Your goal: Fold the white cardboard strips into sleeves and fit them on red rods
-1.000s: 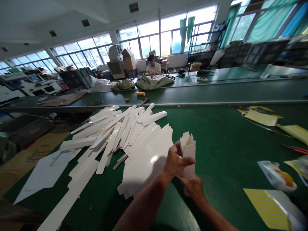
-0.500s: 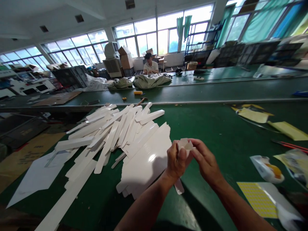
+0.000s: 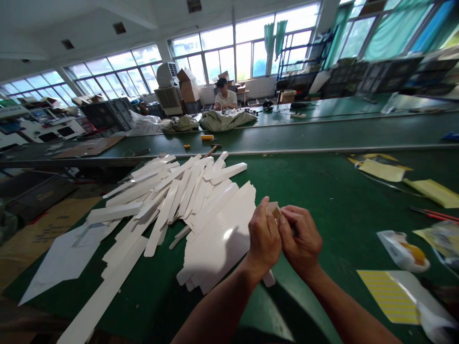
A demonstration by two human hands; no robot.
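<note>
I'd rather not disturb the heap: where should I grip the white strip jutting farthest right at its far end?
Pinch the white strip by its right end, likely best from the right: that end juts over the green tabletop, while its left end lies among other strips.

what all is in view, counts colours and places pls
folded card: 1, white and tan, between the hands
large cards: several, white, left of the hands
narrow card pieces: many, white, piled farther left
paper sheet: 1, white, left table edge
patterned sheet: 1, yellow, near right
paper pieces: several, yellow, right
dispenser-like object: 1, white and orange, right
tool: 1, red, right
table: 1, green, under the cards
far bench: 1, green, beyond the table
cylinder: 1, yellow, on far bench
sacks: at least 2, olive, far bench
co-worker: 1, light top, behind the sacks
windows: many, bright, back wall
left hand: 1, bare, holding folded card
right hand: 1, bare, holding folded card
</note>
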